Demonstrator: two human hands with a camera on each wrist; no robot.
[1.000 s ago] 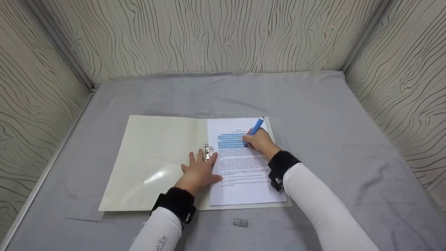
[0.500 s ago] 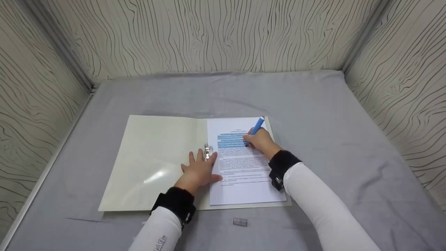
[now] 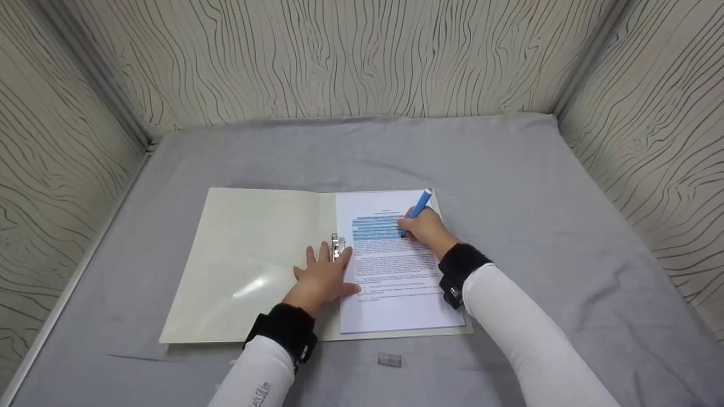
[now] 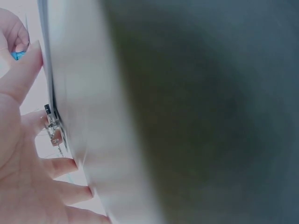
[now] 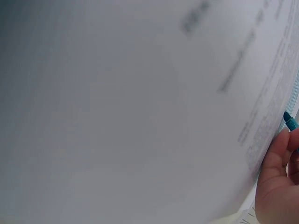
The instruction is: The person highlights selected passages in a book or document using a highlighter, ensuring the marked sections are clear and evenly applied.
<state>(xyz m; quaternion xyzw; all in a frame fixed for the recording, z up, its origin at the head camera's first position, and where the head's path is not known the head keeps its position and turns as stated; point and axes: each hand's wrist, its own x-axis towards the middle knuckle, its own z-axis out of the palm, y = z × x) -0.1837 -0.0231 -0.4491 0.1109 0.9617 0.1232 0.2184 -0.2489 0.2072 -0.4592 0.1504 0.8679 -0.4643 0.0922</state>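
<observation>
In the head view my right hand (image 3: 425,226) grips a blue highlighter (image 3: 421,202), its dark tip down at the printed sheet (image 3: 404,314). Blue marking (image 3: 375,228) covers several lines near the top of the text. My left hand (image 3: 321,278) lies spread, thumb on the sheet's left margin and the other fingers over the folder's spine, by the metal clip (image 3: 337,246). Beneath the paper, the cream folder (image 3: 254,237) lies opened flat. The left wrist view shows the spread left fingers touching the folder. In the right wrist view the highlighter's tip (image 5: 287,116) shows past the fingers.
A small clear cap (image 3: 389,360) lies on the grey cloth (image 3: 509,169) in front of the folder. Wood-patterned panels (image 3: 350,62) stand at the back and on both sides.
The right hand has shifted slightly to the right with the highlighter, its tip moving along the lowest blue line. My left hand stays where it was.
</observation>
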